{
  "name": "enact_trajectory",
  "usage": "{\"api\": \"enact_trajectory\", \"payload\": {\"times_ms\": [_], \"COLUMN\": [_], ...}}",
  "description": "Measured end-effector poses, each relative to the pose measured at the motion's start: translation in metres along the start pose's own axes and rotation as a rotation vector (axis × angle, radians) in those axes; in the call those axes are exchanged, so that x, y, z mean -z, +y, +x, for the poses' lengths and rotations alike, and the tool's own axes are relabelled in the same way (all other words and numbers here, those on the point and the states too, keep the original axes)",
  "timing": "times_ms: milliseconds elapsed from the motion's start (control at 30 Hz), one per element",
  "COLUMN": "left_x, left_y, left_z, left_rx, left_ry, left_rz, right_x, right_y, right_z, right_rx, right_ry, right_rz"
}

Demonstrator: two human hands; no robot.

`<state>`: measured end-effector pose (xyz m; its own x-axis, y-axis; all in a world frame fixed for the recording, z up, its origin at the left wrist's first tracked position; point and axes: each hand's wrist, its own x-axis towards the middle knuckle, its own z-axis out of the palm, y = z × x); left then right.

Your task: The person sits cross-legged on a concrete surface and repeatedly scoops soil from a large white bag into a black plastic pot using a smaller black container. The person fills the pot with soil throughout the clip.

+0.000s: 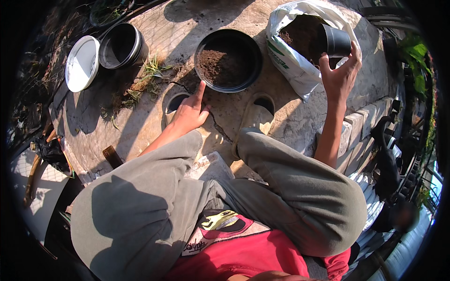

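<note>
My right hand grips a small black plastic plant pot, tilted on its side over the open white sack of dark brown soil. The pot's mouth is turned to the soil, and its inside is hidden. A wide round black basin stands on the ground between the sack and my left side, with a heap of crumbly soil at its left. My left hand holds nothing; its index finger points at the basin's near rim and seems to touch it, with the thumb apart.
Stacked black pots and a white round tub or lid lie at the upper left. Uprooted grass is strewn beside them on the cracked concrete. Concrete blocks line the right. My clogs are near the basin.
</note>
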<state>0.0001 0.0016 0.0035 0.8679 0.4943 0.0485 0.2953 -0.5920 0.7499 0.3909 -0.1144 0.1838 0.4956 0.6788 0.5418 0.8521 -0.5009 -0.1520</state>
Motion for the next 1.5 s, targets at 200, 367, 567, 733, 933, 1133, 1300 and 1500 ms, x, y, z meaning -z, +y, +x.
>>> {"api": "enact_trajectory", "payload": {"times_ms": [200,367,567,733,933,1133,1300,1500], "left_x": [-0.006,-0.008,-0.01,-0.011,-0.024,-0.046,-0.046,-0.036], "left_y": [-0.005,-0.006,-0.01,-0.011,-0.025,-0.045,-0.047,-0.036], "left_z": [-0.002,-0.005,-0.002,-0.001,0.005,0.014,0.016,0.014], "left_rx": [0.028,0.041,-0.017,-0.012,-0.006,-0.1,-0.122,-0.102], "left_ry": [-0.016,-0.013,-0.005,-0.006,-0.075,-0.099,-0.105,-0.105], "left_rz": [0.016,0.083,0.12,0.125,0.213,0.214,0.185,0.145], "right_x": [0.002,0.004,-0.009,-0.014,-0.016,-0.019,-0.015,0.007], "right_y": [0.026,0.031,0.032,0.028,0.02,0.019,0.006,-0.038], "right_z": [-0.011,-0.006,-0.012,-0.02,-0.029,-0.043,-0.04,-0.034], "right_rx": [-0.223,-0.396,-0.486,-0.526,-0.513,-0.56,-0.631,-0.537], "right_ry": [-0.278,-0.448,-0.392,-0.358,-0.153,0.002,0.11,0.126], "right_rz": [0.046,0.175,0.356,0.31,0.444,0.548,0.712,0.856]}}
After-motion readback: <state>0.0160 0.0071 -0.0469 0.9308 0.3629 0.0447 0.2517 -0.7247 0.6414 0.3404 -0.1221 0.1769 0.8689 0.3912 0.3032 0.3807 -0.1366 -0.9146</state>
